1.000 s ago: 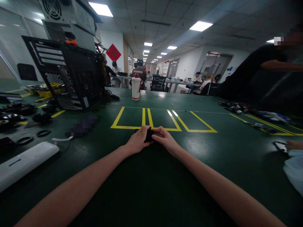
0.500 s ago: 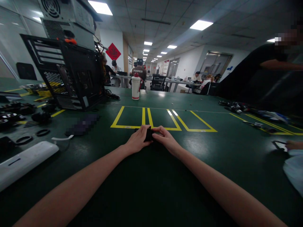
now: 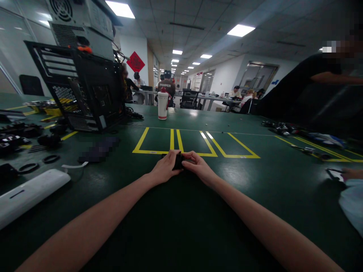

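Between my two hands is a small black blocky object [image 3: 178, 161]; its kind cannot be made out. My left hand [image 3: 166, 167] is wrapped round it, thumb on the near side and fingers over the top. From the right, my right hand [image 3: 197, 166] has its fingertips and thumb closed at the object's right side. Whether the right fingers pinch a small part there is hidden. Both hands are low over the green table [image 3: 170, 226], just at the near edge of the yellow tape outlines [image 3: 195, 154].
A black computer case [image 3: 96, 90] stands at the left, with a power supply on top. Nearby lie black rings [image 3: 28, 168] and a white power strip-like bar [image 3: 34, 192]. A white cup [image 3: 162, 105] is ahead. On the right are cables [image 3: 279, 127], another person's hand [image 3: 351, 173] and a leaning person.
My hands and the black object hold almost the same place. The person leaning at the right has shifted slightly.
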The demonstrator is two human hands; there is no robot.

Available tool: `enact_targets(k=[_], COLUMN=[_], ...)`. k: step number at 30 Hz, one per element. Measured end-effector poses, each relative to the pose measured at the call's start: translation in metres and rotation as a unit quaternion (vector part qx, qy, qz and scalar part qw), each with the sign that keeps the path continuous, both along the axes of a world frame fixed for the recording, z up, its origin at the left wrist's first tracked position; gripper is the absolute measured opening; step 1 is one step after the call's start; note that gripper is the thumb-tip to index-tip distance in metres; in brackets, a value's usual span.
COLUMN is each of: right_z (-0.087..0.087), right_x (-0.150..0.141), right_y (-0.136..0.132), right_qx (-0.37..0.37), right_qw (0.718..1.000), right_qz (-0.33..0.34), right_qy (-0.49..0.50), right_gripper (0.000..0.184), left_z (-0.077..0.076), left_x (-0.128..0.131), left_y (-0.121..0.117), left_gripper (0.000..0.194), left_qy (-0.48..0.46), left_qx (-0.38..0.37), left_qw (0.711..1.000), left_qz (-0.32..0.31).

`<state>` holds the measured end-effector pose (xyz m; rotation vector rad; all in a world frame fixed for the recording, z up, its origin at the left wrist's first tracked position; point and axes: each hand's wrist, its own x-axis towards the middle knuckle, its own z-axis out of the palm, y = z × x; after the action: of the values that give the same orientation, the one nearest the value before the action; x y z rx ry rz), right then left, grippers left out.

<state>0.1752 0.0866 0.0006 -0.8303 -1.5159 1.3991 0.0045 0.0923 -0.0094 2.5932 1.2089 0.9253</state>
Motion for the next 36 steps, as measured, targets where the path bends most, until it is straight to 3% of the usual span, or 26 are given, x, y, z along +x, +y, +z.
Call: enact_targets(k=[4,11,17,20,27,32,36], right_z=[-0.0051,-0.0011,-0.0016,-0.0028,-0.0002,-0.0024,-0.0034], right_x=[-0.0001,0.003,-0.0017,-0.0021,0.0017,-0.001,-0.0015], right_y=[0.0045,0.0052,0.0037,0.0065,0.0044,0.0036,0.007], right_qx=[-0.011,0.005,0.002,-0.009,-0.002,-0.004,-0.029], right_qw=[1.0,1.0,1.0,0.999,1.0,1.0,0.999], right_qz=[-0.02,0.017,-0.02,-0.034,0.005,-0.023,-0.032], right_qy=[-0.019,-0.019,-0.003,-0.014,-0.009,0.007,-0.005], right_gripper=[0.032,0.038,0.022,0.028,0.037,0.024,0.03], left_z=[0.0003,0.0028,0.0006,-0.0004,0.0014,0.0012,0.0005], left_x=[0.0,-0.0004,-0.0002,-0.0006,-0.0003,0.0002,0.0001], left_y=[-0.0007,-0.003,-0.0007,-0.0003,-0.0014,-0.0015,-0.001], left_gripper=[0.059,0.058,0.058,0.058,0.059,0.058,0.058], left_qy=[0.002,0.01,0.001,0.001,0.004,0.0,0.002], left_qx=[-0.009,-0.013,-0.005,-0.007,-0.007,-0.007,-0.004], left_qw=[1.0,1.0,1.0,1.0,1.0,1.0,1.0], left_qz=[0.006,0.004,0.002,0.0,0.003,-0.001,-0.001])
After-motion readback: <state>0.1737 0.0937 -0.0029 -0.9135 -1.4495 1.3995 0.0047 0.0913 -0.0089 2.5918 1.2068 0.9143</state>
